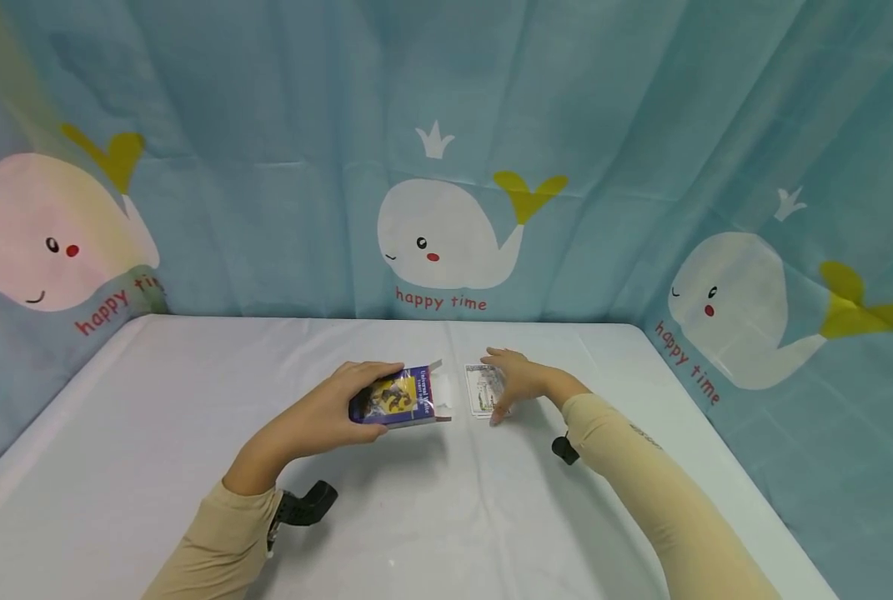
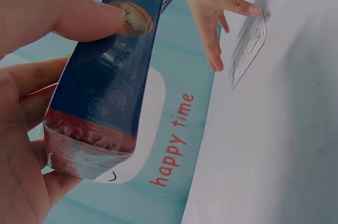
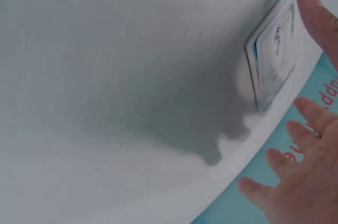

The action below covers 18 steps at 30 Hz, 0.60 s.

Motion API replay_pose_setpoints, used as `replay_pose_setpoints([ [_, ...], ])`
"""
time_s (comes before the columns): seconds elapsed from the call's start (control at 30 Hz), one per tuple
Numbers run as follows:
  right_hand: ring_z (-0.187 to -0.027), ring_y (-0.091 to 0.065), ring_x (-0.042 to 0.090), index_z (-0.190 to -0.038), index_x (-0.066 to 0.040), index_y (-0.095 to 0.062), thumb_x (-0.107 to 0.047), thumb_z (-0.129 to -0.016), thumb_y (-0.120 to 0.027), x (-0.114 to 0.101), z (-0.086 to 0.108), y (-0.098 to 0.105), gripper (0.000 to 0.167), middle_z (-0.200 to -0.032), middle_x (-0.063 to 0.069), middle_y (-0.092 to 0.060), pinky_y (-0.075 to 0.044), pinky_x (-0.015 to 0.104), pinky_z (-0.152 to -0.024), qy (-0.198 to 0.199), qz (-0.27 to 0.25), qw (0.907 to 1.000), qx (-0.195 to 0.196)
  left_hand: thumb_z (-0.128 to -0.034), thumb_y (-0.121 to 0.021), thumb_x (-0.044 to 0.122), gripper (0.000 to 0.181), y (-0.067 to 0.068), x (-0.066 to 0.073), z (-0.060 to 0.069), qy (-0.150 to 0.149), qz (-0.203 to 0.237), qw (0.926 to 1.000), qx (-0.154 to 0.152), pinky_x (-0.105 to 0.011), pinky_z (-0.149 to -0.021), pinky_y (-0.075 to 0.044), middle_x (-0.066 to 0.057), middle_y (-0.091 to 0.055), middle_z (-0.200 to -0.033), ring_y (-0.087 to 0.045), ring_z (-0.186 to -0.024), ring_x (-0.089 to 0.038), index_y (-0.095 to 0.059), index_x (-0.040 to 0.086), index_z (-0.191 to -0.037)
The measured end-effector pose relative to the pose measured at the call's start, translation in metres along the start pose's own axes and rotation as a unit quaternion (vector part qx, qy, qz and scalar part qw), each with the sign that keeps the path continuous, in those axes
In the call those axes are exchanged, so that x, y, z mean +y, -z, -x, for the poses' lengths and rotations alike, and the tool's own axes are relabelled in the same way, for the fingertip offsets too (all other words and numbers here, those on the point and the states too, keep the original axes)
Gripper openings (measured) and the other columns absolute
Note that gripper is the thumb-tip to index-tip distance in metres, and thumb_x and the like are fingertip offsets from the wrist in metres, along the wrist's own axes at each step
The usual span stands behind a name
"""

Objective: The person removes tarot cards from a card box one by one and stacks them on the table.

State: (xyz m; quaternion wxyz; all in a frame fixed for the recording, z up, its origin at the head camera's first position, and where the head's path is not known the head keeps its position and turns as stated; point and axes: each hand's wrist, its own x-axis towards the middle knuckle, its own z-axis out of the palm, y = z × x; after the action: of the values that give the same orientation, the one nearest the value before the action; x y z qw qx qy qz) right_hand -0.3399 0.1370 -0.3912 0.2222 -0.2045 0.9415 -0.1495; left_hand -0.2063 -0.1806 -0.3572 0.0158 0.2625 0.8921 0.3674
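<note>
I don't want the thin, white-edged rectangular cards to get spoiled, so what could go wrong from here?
The stack of cards has slightly uneven edges, so it might slide apart if the right hand lifts it. The blue, rectangular cardboard box gripped by the left hand has a white end flap sticking out, so any cards slid in there might catch and bend.

Left fingers point(image 1: 377, 370) curled, right fingers point(image 3: 312, 112) spread
</note>
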Motion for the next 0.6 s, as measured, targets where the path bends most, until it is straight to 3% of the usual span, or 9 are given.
replay_pose_setpoints([
  [0.27,-0.156,-0.008,0.032,-0.155,-0.020,-0.037,-0.021,-0.071,-0.090,-0.002,-0.006,-0.004,0.100,-0.168,0.002,-0.017,-0.014,0.058,-0.121,0.009,-0.009,0.9996,-0.024,-0.0830,-0.076,0.020,0.074,-0.002,0.000,-0.001,0.007,-0.005,1.0000,-0.001,-0.046,-0.094,-0.046,-0.011,-0.048,-0.148,-0.045,-0.127,-0.028,-0.044,0.016,-0.150],
  [0.43,-0.154,-0.017,0.029,-0.155,-0.016,-0.038,-0.017,-0.072,-0.088,-0.001,-0.008,-0.008,0.097,-0.166,0.002,-0.024,-0.019,0.052,-0.122,-0.010,-0.025,0.9994,-0.020,-0.0831,-0.076,0.020,0.074,-0.003,-0.002,-0.001,0.006,-0.005,1.0000,-0.002,-0.046,-0.094,-0.046,-0.011,-0.048,-0.149,-0.045,-0.127,-0.029,-0.044,0.015,-0.150],
  [0.6,-0.153,-0.022,0.029,-0.153,-0.012,-0.040,-0.017,-0.072,-0.088,0.002,-0.010,-0.009,0.094,-0.164,0.004,-0.029,-0.021,0.049,-0.122,-0.001,-0.024,0.9997,-0.008,-0.0828,-0.076,0.019,0.074,-0.003,-0.002,-0.002,0.005,-0.006,1.0000,-0.002,-0.046,-0.094,-0.046,-0.010,-0.049,-0.148,-0.045,-0.127,-0.028,-0.045,0.015,-0.150],
])
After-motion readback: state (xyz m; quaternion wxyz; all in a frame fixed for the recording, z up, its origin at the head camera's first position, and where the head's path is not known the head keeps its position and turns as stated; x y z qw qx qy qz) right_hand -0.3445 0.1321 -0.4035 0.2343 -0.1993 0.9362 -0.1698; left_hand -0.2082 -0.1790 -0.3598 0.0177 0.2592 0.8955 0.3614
